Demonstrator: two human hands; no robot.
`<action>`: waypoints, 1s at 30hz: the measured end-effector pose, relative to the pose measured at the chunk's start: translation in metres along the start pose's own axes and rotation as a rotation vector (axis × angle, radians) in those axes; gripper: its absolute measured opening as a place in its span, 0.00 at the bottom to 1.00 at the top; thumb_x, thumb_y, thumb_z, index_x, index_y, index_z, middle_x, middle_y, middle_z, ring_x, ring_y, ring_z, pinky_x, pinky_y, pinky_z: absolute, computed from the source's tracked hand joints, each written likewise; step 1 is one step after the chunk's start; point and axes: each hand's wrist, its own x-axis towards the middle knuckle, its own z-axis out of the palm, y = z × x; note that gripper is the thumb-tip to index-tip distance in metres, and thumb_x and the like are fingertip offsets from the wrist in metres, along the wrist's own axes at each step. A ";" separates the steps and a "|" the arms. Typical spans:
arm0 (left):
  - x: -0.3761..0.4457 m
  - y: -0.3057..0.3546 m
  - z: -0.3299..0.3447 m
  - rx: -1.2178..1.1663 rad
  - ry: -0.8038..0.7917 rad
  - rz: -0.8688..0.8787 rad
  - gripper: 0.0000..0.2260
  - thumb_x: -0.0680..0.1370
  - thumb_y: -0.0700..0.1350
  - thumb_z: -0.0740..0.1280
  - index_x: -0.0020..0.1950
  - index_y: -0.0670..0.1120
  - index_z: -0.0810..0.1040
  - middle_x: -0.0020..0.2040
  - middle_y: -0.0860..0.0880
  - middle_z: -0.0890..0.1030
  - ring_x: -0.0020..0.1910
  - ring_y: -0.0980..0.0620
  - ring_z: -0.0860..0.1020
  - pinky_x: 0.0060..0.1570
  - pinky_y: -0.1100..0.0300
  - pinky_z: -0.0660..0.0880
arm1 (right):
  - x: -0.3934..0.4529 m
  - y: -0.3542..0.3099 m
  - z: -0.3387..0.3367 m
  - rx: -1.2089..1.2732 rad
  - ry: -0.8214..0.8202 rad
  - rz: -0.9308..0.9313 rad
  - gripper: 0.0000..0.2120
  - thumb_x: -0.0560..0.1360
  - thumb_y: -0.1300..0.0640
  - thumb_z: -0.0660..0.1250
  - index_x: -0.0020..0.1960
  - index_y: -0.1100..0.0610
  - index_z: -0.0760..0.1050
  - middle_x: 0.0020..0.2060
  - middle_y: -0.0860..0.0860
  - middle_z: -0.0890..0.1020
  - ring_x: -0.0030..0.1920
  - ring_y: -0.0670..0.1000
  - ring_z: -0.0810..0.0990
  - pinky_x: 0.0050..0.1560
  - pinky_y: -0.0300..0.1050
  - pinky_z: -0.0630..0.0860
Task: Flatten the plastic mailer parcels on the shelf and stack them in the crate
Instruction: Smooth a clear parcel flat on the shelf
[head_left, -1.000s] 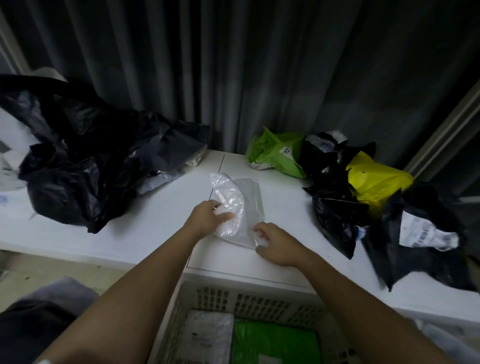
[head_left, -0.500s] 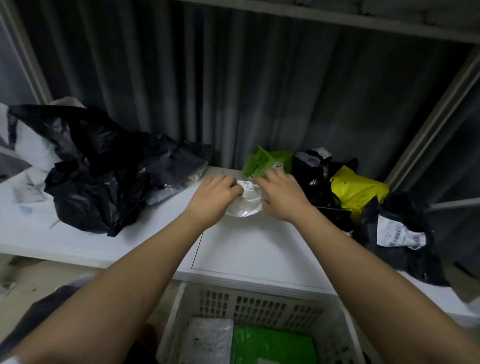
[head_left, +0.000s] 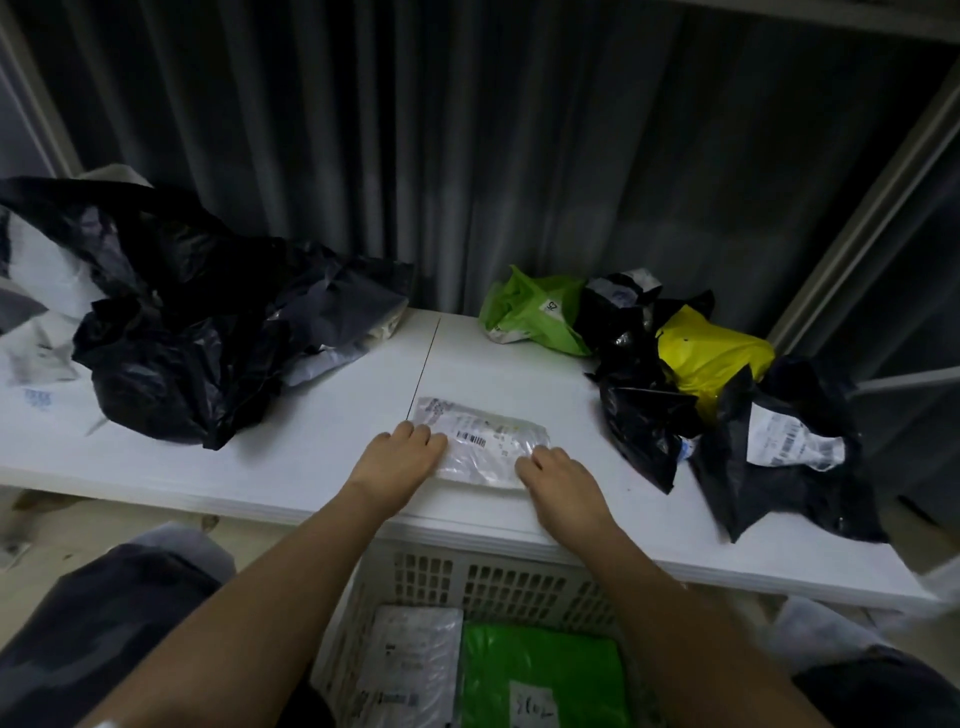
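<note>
A small clear plastic mailer (head_left: 485, 446) with a barcode label lies flat on the white shelf (head_left: 332, 431). My left hand (head_left: 400, 457) presses on its left end and my right hand (head_left: 558, 475) on its right front corner; the fingertips are partly hidden. Below the shelf edge stands a pale slotted crate (head_left: 498, 579) holding a white mailer (head_left: 410, 665) and a green mailer (head_left: 540, 675) laid flat side by side.
A heap of crumpled black and grey mailers (head_left: 197, 332) fills the shelf's left. On the right lie a green mailer (head_left: 535, 312), a yellow one (head_left: 711, 353) and black ones (head_left: 779, 457) with white labels. A dark curtain hangs behind.
The clear mailer was bunched between both hands farther back on the shelf; it now lies spread out flat nearer the front edge with both hands on top of it.
</note>
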 end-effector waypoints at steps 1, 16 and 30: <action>-0.003 0.004 0.007 0.001 -0.069 0.023 0.21 0.74 0.33 0.63 0.66 0.42 0.68 0.61 0.43 0.73 0.60 0.43 0.72 0.50 0.52 0.73 | -0.004 0.000 0.008 0.040 -0.031 -0.006 0.19 0.54 0.69 0.76 0.39 0.56 0.73 0.36 0.52 0.75 0.35 0.55 0.76 0.29 0.41 0.62; 0.047 0.029 0.018 -0.583 0.127 -0.187 0.28 0.77 0.56 0.42 0.66 0.47 0.70 0.69 0.47 0.68 0.68 0.46 0.65 0.64 0.52 0.63 | 0.044 -0.013 0.014 0.384 -0.036 0.435 0.29 0.80 0.42 0.43 0.76 0.54 0.60 0.76 0.57 0.58 0.75 0.59 0.54 0.73 0.58 0.51; 0.068 0.038 0.082 -0.609 -0.074 -0.277 0.33 0.74 0.59 0.31 0.79 0.52 0.41 0.78 0.51 0.38 0.77 0.51 0.36 0.74 0.50 0.37 | 0.076 -0.027 0.046 0.218 -0.229 0.365 0.32 0.75 0.41 0.34 0.78 0.46 0.45 0.78 0.52 0.44 0.77 0.56 0.38 0.73 0.62 0.34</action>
